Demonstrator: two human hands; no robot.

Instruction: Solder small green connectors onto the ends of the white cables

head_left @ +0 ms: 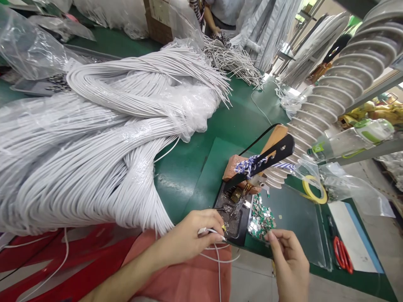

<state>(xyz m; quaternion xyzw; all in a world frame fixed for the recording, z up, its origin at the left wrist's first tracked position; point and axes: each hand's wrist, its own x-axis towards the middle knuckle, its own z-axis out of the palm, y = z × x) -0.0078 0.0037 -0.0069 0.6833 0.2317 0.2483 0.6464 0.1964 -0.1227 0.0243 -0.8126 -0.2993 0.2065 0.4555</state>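
My left hand [201, 233] is closed around a white cable [211, 230], whose end points right toward a dark tray [236, 228] holding a soldering setup. Loose lengths of the cable hang below the hand. At the lower right, my right hand [289, 262] pinches with thumb and forefinger at the near edge of a pile of small green circuit boards [262, 218]. What sits between those fingertips is too small to make out. A black clamp-like bar [273, 155] tied with blue-and-white cord rests over a brick [233, 167] behind the tray.
Large bundles of white cables [94, 167] cover the left of the green table [179, 180]. A ribbed clear duct [336, 88] comes down at right. Yellow tape [315, 191], red-handled scissors [343, 253] and a bottle [352, 138] are on the right. Another person [225, 12] is at the back.
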